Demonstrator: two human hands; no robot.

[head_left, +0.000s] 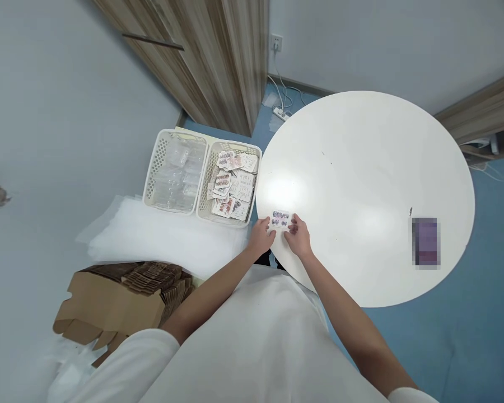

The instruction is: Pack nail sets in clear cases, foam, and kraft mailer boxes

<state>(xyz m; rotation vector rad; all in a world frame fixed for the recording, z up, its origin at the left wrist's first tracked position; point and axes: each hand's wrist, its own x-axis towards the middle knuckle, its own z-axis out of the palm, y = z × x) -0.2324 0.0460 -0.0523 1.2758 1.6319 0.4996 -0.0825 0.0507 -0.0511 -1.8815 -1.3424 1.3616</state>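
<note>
A small white card (280, 219) bearing rows of shiny purple pieces is at the near left edge of the round white table (373, 145). My left hand (261, 237) grips its left side between thumb and fingers. On the opposite side, my right hand (299, 237) holds the right edge, fingers curled behind it. To the left stands a white basket (198, 208) with similar cards (222, 180) piled inside, some showing coloured pieces and others printed text.
Another white basket (150, 162) holds clear plastic packs (174, 173). Below it lie translucent white sheets (159, 232) and folded brown cardboard boxes (113, 302). A blurred purple rectangle (427, 240) is at the table's right. Cables and a power strip (281, 114) lie on the floor behind.
</note>
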